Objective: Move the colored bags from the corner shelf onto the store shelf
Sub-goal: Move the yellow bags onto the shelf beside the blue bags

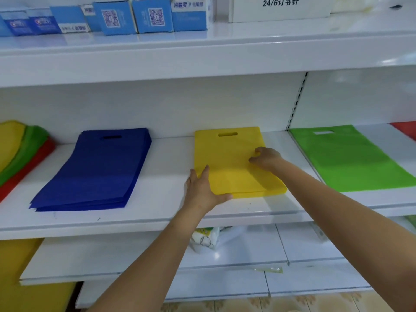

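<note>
Head view. A white store shelf [157, 212] runs across the frame, with another shelf above it and more below.

A stack of yellow bags [229, 158] lies flat on the store shelf, centre-right, handle cut-out toward the back wall. The bottom edge shows at least two layers, slightly offset.

The left hand [202, 188] rests at the lower left corner of the yellow stack. Its fingers [222, 197] are held together and lie along the stack's front edge; the thumb points up along the left edge. Palm on the shelf surface, touching the bags. No pinch visible.

The right hand [266, 157] sits on top of the yellow stack near its right edge. Its fingers are curled inward with the tips down on the top bag; whether they pinch a layer I cannot tell.

A stack of blue bags [96, 167] lies flat on the same shelf to the left, well apart from the yellow stack, its layers fanned slightly at the front.

Green bags [351, 158] lie flat to the right, past the slotted upright in the back wall. A red edge [405, 129] shows at far right behind them.

At far left, a pile of yellow, green and red bags [20, 152] overlaps on the shelf, partly cut off by the frame.

On the upper shelf stand blue boxes [132, 16] with QR codes, and a white box [281, 7] printed "24/6".

On the lower shelf, below the left forearm, there is a crumpled plastic package [207, 239]. A large yellow sheet [27, 278] is at lower left.
</note>
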Tool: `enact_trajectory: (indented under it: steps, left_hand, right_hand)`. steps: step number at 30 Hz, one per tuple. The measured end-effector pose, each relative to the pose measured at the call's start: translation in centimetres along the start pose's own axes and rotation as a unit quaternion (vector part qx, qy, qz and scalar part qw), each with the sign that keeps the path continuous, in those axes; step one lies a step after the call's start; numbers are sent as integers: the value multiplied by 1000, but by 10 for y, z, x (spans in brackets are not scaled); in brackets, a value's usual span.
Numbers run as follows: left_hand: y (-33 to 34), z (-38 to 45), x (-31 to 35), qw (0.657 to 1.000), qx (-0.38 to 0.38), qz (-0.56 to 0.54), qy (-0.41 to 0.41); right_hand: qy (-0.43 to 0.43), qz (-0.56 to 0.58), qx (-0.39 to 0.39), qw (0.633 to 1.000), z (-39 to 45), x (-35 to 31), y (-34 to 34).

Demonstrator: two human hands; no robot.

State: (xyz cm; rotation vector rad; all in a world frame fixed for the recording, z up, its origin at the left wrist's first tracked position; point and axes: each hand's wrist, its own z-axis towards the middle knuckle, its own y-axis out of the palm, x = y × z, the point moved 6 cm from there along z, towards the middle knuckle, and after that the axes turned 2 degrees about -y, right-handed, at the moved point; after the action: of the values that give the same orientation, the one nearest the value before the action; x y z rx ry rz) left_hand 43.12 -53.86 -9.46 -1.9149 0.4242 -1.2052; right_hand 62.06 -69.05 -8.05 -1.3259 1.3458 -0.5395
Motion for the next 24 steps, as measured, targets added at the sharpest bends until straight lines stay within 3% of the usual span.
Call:
enact_trajectory:
  steps: [4,7,12,15,20,24]
  left_hand:
    - [-7,-4,-5,999,-9,-6,38]
    - [-36,-11,-22,997,37,-48,53]
    - [-128,-29,-93,975,182,-110,68]
    - [-193,-48,-155,956,257,-128,59]
    - [-303,-78,-290,917,380,-121,-8]
    - [-381,-99,-407,883,446,-113,-88]
  right_hand:
    - [28,-33,47,998,-1,-14,2]
    - [-41,-17,125,991,-2,-65,1]
    - [-233,50,150,959,-13,-227,21]
    - [-328,91,124,932,-30,-336,57]
    - [-424,104,48,898,-57,-508,142]
    - [-478,29,25,878,-67,-631,206]
